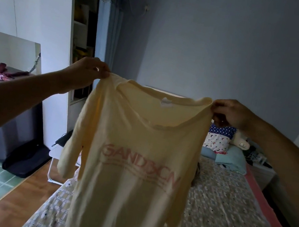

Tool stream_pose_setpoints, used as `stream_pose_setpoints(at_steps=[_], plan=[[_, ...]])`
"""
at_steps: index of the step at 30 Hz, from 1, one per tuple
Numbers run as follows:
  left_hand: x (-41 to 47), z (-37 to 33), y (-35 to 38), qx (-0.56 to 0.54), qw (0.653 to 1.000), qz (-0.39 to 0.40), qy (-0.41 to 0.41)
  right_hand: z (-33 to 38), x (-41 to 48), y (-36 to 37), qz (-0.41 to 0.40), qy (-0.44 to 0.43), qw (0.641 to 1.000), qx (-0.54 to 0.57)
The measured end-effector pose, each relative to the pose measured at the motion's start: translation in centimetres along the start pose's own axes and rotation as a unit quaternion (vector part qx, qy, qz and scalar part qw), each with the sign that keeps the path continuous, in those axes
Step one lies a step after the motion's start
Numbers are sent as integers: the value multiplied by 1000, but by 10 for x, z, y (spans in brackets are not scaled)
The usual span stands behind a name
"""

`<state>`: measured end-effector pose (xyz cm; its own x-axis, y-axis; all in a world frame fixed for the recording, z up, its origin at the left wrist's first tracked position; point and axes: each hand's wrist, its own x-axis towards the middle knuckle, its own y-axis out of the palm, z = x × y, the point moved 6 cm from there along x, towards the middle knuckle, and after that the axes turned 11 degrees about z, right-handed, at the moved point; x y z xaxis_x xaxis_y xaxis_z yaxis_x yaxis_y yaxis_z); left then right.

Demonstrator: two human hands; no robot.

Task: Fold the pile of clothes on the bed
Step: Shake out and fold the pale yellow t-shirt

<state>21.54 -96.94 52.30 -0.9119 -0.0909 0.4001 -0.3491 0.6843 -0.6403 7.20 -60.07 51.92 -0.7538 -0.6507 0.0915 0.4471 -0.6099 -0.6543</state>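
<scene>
A pale yellow T-shirt (131,169) with pink lettering across the chest hangs in the air in front of me, spread out above the bed (226,215). My left hand (89,72) pinches its left shoulder. My right hand (232,112) pinches its right shoulder. The shirt's body and left sleeve dangle straight down, and its hem runs out of the bottom of the view. The shirt hides the near middle of the bed. No pile of other clothes shows in view.
The bed has a patterned cover and a pink edge on the right. Pillows (219,139) and a light blue folded cloth (233,160) lie at its head. A dark desk (7,109) stands left, with a white shelf unit (82,23) behind and wood floor (17,200) beside the bed.
</scene>
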Motion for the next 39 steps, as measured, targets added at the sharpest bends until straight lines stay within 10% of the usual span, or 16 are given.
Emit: stream_pose_setpoints(at_steps=[8,15,21,31,39], plan=[[7,19,12,10,996,18,-82,-3,16,18,-45,0,996,83],[17,30,32,-103,993,25,-55,-8,27,35,77,-59,994,58],[31,51,27,43,999,9,-7,-30,42,34,-9,-49,985,-167],[21,71,43,209,973,-54,77,-65,55,56,-16,-58,994,-88],[4,104,74,207,970,85,94,-110,46,91,250,67,964,-64]])
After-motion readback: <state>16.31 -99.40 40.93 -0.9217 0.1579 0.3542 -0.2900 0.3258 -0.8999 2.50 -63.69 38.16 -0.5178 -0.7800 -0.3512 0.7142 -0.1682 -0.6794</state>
